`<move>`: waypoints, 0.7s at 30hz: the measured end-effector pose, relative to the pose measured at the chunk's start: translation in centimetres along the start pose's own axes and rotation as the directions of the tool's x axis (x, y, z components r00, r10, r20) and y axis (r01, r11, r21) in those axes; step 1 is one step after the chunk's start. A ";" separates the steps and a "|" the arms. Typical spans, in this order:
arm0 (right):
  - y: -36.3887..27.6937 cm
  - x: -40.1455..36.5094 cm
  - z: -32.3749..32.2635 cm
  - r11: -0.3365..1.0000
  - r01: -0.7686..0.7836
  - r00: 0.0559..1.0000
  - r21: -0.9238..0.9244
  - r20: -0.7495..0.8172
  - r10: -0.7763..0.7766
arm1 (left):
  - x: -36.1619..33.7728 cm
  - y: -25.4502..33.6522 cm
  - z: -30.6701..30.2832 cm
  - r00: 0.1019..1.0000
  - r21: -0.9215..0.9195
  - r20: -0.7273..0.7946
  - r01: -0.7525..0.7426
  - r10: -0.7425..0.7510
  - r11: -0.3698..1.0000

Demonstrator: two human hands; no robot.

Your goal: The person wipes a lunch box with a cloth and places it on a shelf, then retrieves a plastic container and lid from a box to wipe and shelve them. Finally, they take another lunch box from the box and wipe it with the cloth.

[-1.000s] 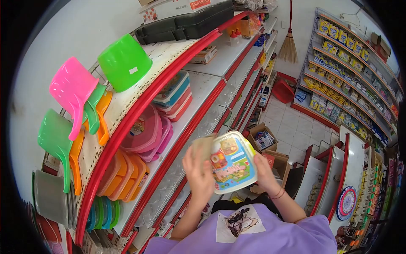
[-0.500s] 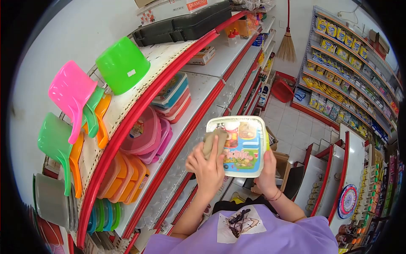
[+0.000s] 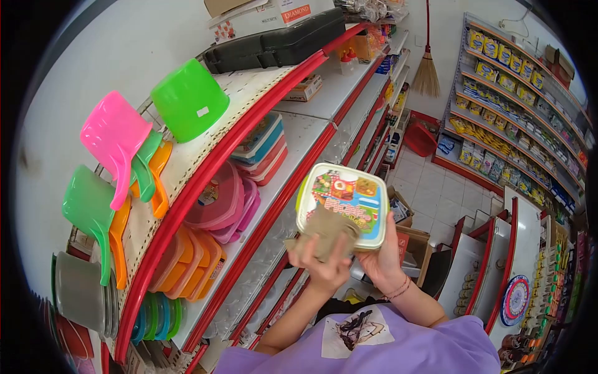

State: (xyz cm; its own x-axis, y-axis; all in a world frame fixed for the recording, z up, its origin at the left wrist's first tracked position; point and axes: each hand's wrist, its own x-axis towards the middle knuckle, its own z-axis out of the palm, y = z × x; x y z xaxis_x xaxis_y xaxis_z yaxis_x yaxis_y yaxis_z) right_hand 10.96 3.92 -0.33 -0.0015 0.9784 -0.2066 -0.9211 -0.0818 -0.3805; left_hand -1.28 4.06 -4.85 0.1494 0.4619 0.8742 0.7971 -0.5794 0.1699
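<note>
A lunch box (image 3: 367, 218) with a printed picture lid and pale rim is held tilted in front of my chest. My right hand (image 3: 383, 258) grips its lower right edge, thumb along the side. My left hand (image 3: 321, 268) is closed on a beige-grey cloth (image 3: 333, 230), which lies against the lower left part of the lid and hides some of the print. The cloth and left fingers are slightly blurred by motion.
On my left, a red-edged shelf (image 3: 243, 115) bears pink, green and orange dippers (image 3: 115, 131), stacked food containers (image 3: 261, 149) and a black case (image 3: 274, 47). An open cardboard box (image 3: 414, 249) stands low behind my right hand. Stocked shelves (image 3: 504, 93) line the far right.
The cloth has moved from the lid's upper left down to its lower left with my left hand. The lunch box has turned clockwise and shifted slightly up and left.
</note>
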 end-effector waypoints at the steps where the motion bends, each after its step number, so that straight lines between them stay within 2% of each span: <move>1: 0.1 -0.1 0.4 0.995 -0.086 0.996 0.043 0.031 0.085 | -0.8 0.1 0.5 0.995 -0.006 -0.050 -0.091 0.091 0.996; 2: -0.2 -1.3 0.7 0.984 -0.176 0.984 0.016 0.026 0.176 | -1.5 0.5 0.7 0.972 0.001 -0.062 -0.226 0.226 0.974; 5: -0.5 -1.2 1.1 0.952 -0.306 0.950 -0.030 0.058 0.307 | -2.3 -1.1 1.2 0.919 0.060 -0.169 -0.352 0.357 0.934; 8: -0.3 -1.0 0.2 0.950 -0.310 0.949 0.046 0.067 0.307 | -1.5 -3.8 1.3 0.855 0.124 -0.322 -0.388 0.406 0.913; 11: -0.4 -1.4 0.4 0.945 -0.319 0.947 0.066 0.071 0.315 | -0.6 -4.9 -0.1 0.852 0.125 -0.370 -0.349 0.370 0.929; 15: -0.7 -2.2 0.5 0.936 -0.345 0.936 0.069 0.093 0.339 | -0.7 -4.7 -1.2 0.894 -0.106 -0.447 -0.046 -0.007 0.993; 16: -0.8 -2.1 0.5 0.936 -0.349 0.934 0.051 0.099 0.343 | 1.0 -2.8 -2.3 0.883 -0.287 -0.429 0.067 -0.191 0.956; 17: -1.0 -2.1 0.3 0.934 -0.355 0.931 0.032 0.102 0.350 | 1.8 -1.8 -2.9 0.850 -0.456 -0.377 0.176 -0.368 0.873; 18: -1.2 -2.1 0.1 0.932 -0.361 0.928 0.013 0.106 0.358 | 1.5 -2.2 -3.5 0.852 -0.645 -0.197 0.260 -0.485 0.718; 19: -1.4 -2.1 -0.3 0.924 -0.382 0.918 0.006 0.118 0.379 | 1.3 -2.5 -4.1 0.815 -0.775 -0.008 0.362 -0.580 0.519; 21: -1.8 -2.0 -1.3 0.906 -0.423 0.896 -0.009 0.148 0.419 | 1.1 -4.0 -4.9 0.857 -0.776 0.117 0.394 -0.502 0.493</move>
State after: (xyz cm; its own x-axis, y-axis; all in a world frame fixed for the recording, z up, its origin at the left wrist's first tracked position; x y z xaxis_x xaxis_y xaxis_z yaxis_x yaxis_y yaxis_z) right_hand 13.11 1.83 -0.41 -0.4452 0.8702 -0.2109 -0.8305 -0.4893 -0.2660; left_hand -7.21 3.60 -2.32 -0.2038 0.7652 0.6107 -0.0022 -0.6242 0.7813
